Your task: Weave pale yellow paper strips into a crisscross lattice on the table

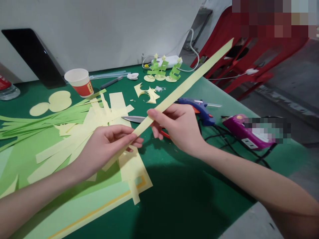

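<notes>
A long pale yellow paper strip (189, 83) runs slantwise from the lower left up to the right, above the green table (189, 186). My left hand (109, 146) pinches the strip near its lower end. My right hand (176, 127) grips the strip a little higher, with thumb and fingers closed on it. Under the hands lie several more yellow strips (99, 116) on a light green sheet (74, 205). A pair of scissors (134, 119) with red handles lies just behind my right hand, partly hidden.
Green strips (30, 122) and yellow paper discs (57, 101) lie at left. A paper cup (79, 82), a pen (112, 82) and small green paper figures (161, 69) stand at the back. A blue glue gun (199, 108) and a purple device (239, 131) with cables lie right. Red chairs (249, 59) stand beyond.
</notes>
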